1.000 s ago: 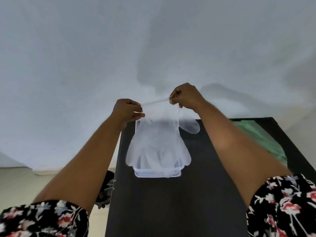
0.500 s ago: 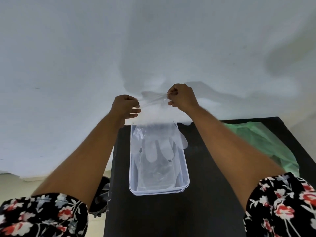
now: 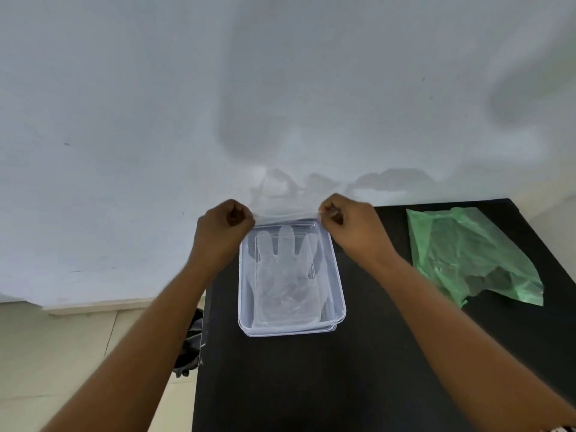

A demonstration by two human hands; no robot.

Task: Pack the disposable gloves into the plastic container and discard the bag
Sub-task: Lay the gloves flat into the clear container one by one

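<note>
- black bench (image 3: pixel 358 385): flat dark top, carries everything; its far edge runs along the pale wall.
- crumpled green plastic bag (image 3: pixel 467 254): lies flat near the far right corner of the bench, well apart from the container; nobody touching it, looks empty but can't be sure.
- clear rectangular plastic container (image 3: pixel 338 275): open, no lid seen, sits at the far left part of the bench, short side toward the far edge.
- clear disposable gloves (image 3: pixel 286 275): flat stack inside the container, fingers pointing to the far edge; cuff ends not clearly readable. A strip of clear film rises from the far rim up to both hands.
- left hand (image 3: pixel 224 226): closed to a fist, pinching the left end of that film, just above the container's far left corner.
- right hand (image 3: pixel 346 222): closed too, pinching the right end, above the far right corner.
- step, my read: laying the gloves down into the container, nearly seated.
- next move calls for: lower and release the film so it falls inside the rim, maybe press flat; then reach right for the green bag and bin it. Bin not identifiable here.
</note>
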